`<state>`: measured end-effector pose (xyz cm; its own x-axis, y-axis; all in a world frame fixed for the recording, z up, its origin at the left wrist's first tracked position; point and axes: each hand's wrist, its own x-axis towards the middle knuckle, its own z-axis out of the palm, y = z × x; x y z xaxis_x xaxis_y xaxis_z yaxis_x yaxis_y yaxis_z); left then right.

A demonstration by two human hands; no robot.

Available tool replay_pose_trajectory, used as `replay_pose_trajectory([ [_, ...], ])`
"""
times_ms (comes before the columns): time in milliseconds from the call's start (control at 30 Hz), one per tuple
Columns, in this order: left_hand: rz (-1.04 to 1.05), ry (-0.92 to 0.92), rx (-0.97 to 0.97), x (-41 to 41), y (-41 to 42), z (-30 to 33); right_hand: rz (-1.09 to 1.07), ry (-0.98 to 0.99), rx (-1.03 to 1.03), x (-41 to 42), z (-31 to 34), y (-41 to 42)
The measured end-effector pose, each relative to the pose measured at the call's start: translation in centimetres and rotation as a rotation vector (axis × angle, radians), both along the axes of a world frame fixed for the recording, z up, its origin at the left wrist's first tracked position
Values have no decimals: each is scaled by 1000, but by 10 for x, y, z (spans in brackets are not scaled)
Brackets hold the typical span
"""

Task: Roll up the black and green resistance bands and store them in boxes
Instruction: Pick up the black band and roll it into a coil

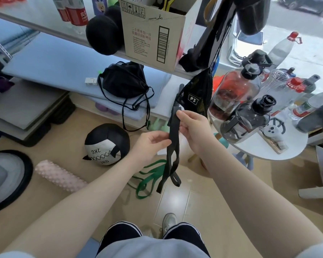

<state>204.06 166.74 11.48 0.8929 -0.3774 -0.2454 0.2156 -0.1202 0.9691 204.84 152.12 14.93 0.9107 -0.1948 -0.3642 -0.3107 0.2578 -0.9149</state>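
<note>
Dangling in limp, seemingly doubled loops, black band point(172, 146) pinched by left hand point(149, 144) and right hand point(192, 129).

So the band point(172, 146) in the grip is plain black, no print at all. Just below the grip, the other band point(149, 180) on the tan floor is solid green. Left of the grip there's a black and grey medicine ball point(106, 144) with zigzag stitching and "2KG" on it, and further down-left a pale pink bumpy foam roller point(61, 175). Above the grip sits a brown cardboard box point(153, 32) with a black barcode, and off to the right a white round surface point(268, 151).
</note>
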Motion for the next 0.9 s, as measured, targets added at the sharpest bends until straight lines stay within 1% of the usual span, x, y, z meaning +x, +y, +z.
replay_pose_trajectory([
  [133, 51, -4, -27, 4, -6, 11, -27, -20, 57, 0, -3, -4],
  [167, 78, 10, -49, 6, -8, 14, -15, 3, 23, -2, -7, -5],
  [200, 100, 29, -72, 9, -10, 17, 5, 35, -53, -7, -12, -5],
  [267, 143, 73, -87, 14, -16, 22, 26, 66, -253, -21, -27, -2],
  [300, 169, 95, -79, 16, -19, 24, 1, 49, -318, -28, -33, 0],
  [367, 219, 142, -65, 17, -23, 25, -75, 0, -373, -41, -42, 3],
  [433, 253, 171, -69, 17, -24, 25, -92, -41, -371, -47, -43, 5],
  [600, 319, 229, -107, 21, -19, 27, -34, -142, -419, -43, -38, 7],
  [667, 315, 243, -123, 20, -17, 30, -24, -156, -435, -39, -35, 5],
  [767, 267, 227, -136, 18, -15, 35, 1, -145, -520, -32, -34, 1],
  [900, 263, 186, -157, 15, -14, 38, 55, -113, -385, -28, -35, 5],
])
